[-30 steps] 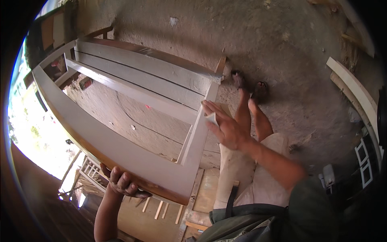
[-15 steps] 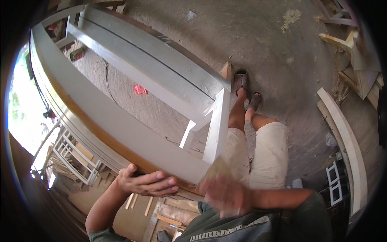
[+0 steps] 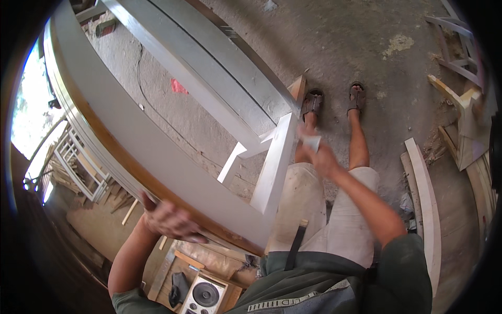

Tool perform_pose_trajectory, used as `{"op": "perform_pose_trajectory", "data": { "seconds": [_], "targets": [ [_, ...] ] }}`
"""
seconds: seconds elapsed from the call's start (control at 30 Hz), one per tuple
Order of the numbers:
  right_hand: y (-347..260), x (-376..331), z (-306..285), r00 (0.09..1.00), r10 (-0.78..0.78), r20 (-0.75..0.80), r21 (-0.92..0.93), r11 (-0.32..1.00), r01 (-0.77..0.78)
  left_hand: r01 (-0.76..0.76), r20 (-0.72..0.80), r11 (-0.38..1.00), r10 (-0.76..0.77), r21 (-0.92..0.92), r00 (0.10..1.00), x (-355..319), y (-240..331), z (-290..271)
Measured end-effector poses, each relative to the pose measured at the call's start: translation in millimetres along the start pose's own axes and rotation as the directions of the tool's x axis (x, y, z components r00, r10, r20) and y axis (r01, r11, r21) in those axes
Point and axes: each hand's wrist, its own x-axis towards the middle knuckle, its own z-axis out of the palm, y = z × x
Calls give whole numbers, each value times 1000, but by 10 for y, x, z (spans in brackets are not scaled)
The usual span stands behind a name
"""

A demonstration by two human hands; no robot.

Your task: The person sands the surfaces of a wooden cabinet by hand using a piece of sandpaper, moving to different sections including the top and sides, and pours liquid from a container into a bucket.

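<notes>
A large white-painted wooden furniture frame (image 3: 141, 125) stretches from the upper left to my waist. Its curved rail has a bare brown strip (image 3: 128, 172) along the edge. My left hand (image 3: 172, 222) lies against that edge near its lower end, fingers stretched out and slightly blurred. At the white corner post (image 3: 274, 162), my right hand (image 3: 321, 157) is raised just to the right side. It grips a small pale folded piece of sandpaper (image 3: 312, 142), partly hidden by the fingers.
Grey slats (image 3: 219, 57) form the frame's far side. A dark cable (image 3: 151, 118) and a red scrap (image 3: 179, 86) lie on the floor beneath. Curved boards (image 3: 426, 209) and wooden parts (image 3: 463, 115) lie at right. A speaker (image 3: 206, 293) stands below my left arm.
My right hand has moved from the rail's lower end up and away, beside the corner post, still with the sandpaper. My left hand has shifted slightly along the edge. My feet are farther apart.
</notes>
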Motion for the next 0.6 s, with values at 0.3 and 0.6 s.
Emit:
{"op": "perform_pose_trajectory", "data": {
  "seconds": [0.3,0.6],
  "targets": [
    [-1341,621,-273,534,61,843,-178,969,171,659,-175,745,-665,-102,726,56,-52,59],
    [-1156,796,17,433,-86,897,-7,978,208,640,-151,764,-645,-83,749,7,-90,26]
  ]
}}
